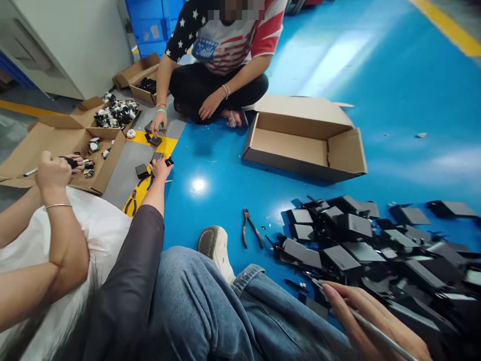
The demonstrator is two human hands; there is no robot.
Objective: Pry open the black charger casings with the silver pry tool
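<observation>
Fingers (340, 293) of right hand (372, 321) curled round thin rod (379, 331) | left hand (161, 169) pinching small black part (169, 161) | pliers (251, 228) on floor between

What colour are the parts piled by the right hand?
Black; head view shows the parts beside the right hand.

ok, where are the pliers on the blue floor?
Head view, centre: the pliers lie between the shoe and the pile of black parts.
</observation>
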